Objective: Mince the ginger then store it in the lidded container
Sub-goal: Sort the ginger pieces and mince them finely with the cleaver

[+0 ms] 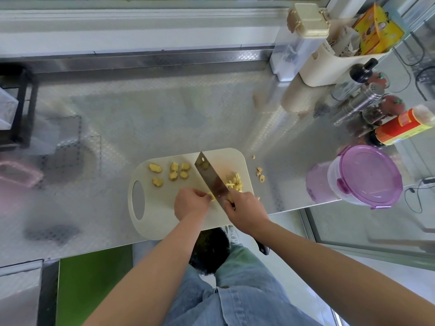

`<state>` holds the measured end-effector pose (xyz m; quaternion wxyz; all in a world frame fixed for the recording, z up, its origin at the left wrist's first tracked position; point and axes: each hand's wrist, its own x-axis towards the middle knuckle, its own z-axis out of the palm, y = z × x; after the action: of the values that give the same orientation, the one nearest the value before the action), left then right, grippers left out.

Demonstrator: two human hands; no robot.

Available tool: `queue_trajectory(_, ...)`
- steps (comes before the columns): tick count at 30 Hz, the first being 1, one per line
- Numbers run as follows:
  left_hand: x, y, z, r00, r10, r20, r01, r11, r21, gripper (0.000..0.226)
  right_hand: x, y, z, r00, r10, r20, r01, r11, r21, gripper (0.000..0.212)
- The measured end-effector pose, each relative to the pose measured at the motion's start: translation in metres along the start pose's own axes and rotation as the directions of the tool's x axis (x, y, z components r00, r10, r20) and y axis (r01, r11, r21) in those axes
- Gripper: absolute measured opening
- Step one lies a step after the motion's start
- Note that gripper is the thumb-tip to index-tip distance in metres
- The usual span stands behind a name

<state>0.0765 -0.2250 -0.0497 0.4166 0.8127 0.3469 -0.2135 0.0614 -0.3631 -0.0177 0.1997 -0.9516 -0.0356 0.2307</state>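
Note:
A cream cutting board [150, 222] lies at the front edge of the steel counter. Several ginger slices [173, 172] sit on its far left part. A pile of chopped ginger [234, 181] lies to the right of the cleaver blade [209, 175]. My right hand [244, 211] grips the cleaver's handle, with the blade slanting across the board. My left hand [191, 203] pinches a piece of ginger [211, 196] against the board, just left of the blade. The round container with a purple lid [367, 176] stands to the right, lid on.
A few ginger bits [260, 174] lie on the counter [141, 114] right of the board. Sauce bottles [400, 128], shakers and a cream holder [329, 64] crowd the back right. A dark rack [18, 104] and a pink tray [18, 175] stand at the left.

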Motion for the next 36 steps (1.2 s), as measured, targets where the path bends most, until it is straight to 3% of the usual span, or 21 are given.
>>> queue_trajectory(11,0.000,0.003,-0.001,1.000,0.015,0.007,-0.015,0.999,0.031,0.011,0.001,-0.007,0.010,1.000,0.010,-0.014,-0.010,0.999,-0.051,0.012)
queue_trajectory(17,-0.002,0.003,-0.002,1.000,0.017,0.002,-0.017,0.999,0.027,0.009,0.008,-0.005,0.005,0.995,0.067,-0.074,-0.063,0.996,0.059,0.022)
queue_trajectory(22,-0.002,0.001,-0.003,1.000,0.018,-0.014,-0.018,1.000,0.012,0.009,0.002,-0.003,0.000,0.999,0.002,-0.051,0.001,0.999,0.052,0.020)
queue_trajectory(36,0.001,0.004,-0.001,1.000,0.027,0.003,-0.027,0.999,0.018,0.007,0.003,-0.002,0.007,1.000,-0.009,0.028,0.009,1.000,-0.030,0.018)
